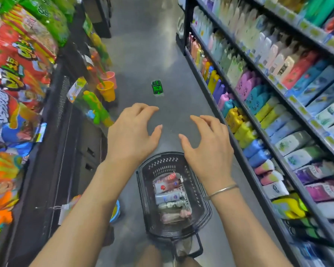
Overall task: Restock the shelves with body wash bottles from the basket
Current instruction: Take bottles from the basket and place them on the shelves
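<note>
The body wash bottles (170,197) lie on their sides, packed side by side, in the black basket (204,214) on the aisle floor. They look like smooth, stiff plastic, probably fairly heavy when full and a little slippery, so a grip around the middle of the body seems safer than one at the cap. Both hands hang empty above the basket (fingers spread and loosely bent): the left hand (130,135) and right hand (208,149) are well clear of the bottles, touching nothing. The shelves (289,105) stand to the right.

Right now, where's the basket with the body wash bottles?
In the head view the basket sits on the aisle floor, low centre, below both hands, with the stocked shelves to its right.
</note>
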A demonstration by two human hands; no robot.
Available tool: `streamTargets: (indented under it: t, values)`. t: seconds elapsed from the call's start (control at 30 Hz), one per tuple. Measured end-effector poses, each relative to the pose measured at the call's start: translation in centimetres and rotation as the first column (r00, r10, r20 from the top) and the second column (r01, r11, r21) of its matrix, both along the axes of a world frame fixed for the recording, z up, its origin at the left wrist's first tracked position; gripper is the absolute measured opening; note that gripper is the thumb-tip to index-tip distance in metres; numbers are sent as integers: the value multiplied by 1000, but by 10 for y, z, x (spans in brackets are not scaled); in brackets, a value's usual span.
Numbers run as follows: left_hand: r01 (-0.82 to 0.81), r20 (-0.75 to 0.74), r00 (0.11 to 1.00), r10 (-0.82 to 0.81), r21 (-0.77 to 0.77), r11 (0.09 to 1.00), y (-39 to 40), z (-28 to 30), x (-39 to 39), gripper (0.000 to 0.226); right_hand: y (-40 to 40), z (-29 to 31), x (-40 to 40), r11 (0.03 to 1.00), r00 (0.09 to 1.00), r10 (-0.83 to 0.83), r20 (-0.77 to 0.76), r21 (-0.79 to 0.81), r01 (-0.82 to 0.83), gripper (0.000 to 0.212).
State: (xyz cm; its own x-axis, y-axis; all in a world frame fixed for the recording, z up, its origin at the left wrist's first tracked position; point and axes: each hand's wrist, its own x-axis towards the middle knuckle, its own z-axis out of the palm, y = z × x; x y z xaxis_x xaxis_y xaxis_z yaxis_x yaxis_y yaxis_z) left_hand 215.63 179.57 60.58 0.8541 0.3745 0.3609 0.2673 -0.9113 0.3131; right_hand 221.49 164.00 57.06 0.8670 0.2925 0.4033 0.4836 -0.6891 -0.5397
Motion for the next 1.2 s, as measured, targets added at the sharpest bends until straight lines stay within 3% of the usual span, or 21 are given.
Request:
streamTargets:
  t: [0.27, 0.43, 0.57, 0.63, 0.7, 0.83, 1.2]
  values:
    - [244, -105, 963, -247, -41, 969, 17, -50, 63, 38, 4, -45, 11, 964, 954, -264, -142, -68, 257, 47]
    - [377, -267, 879, -394, -114, 919, 27, -92, 95, 42, 18, -83, 2, 896, 869, -444, -219, -103, 432, 48]
    - [475, -287, 815, -504, -168, 864, 33, -139, 107, 40, 36, -125, -1, 820, 764, -572, -300, -165, 549, 48]
    - [486, -324, 790, -520, -185, 854, 37, -168, 113, 41, 46, -154, -1, 783, 739, -622, -260, -163, 601, 47]
    - [490, -372, 765, -526, -194, 850, 41, -202, 121, 42, 52, -188, 0, 767, 729, -642, -240, -163, 621, 47]
    - [494, -383, 743, -548, -238, 836, 45, -282, 134, 44, 60, -264, 9, 769, 660, -635, -401, -249, 589, 50]
    - [561, -391, 670, -631, -289, 776, 47, -557, 141, 41, 85, -532, 8, 706, 585, -702, -407, -288, 647, 48]
